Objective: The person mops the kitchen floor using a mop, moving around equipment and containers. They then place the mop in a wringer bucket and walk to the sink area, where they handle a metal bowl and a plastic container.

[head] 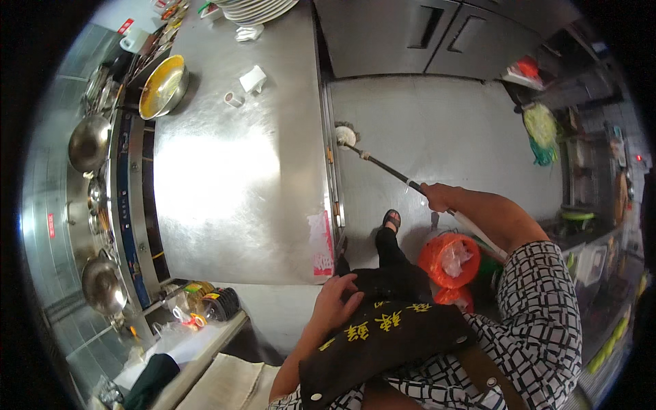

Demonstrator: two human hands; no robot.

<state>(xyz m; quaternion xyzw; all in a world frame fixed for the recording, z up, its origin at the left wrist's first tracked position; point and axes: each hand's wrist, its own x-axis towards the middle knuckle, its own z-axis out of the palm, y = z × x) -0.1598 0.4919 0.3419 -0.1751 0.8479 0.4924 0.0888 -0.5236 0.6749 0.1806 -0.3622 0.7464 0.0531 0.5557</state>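
Observation:
My right hand is closed around the handle of a mop. The handle slants down and left to a round white mop head, which lies on the grey floor beside the steel counter's base. Past my hand the pole runs back under my forearm. My left hand holds nothing, its fingers loosely apart, in front of my dark apron and close to the counter's near corner. A sandalled foot of mine stands on the floor between counter and bin.
A steel counter carries a yellow-rimmed metal bowl, stacked plates and a small roll. Woks line the stove at left. An orange-lined bin stands by my legs. Steel cabinets border the floor ahead.

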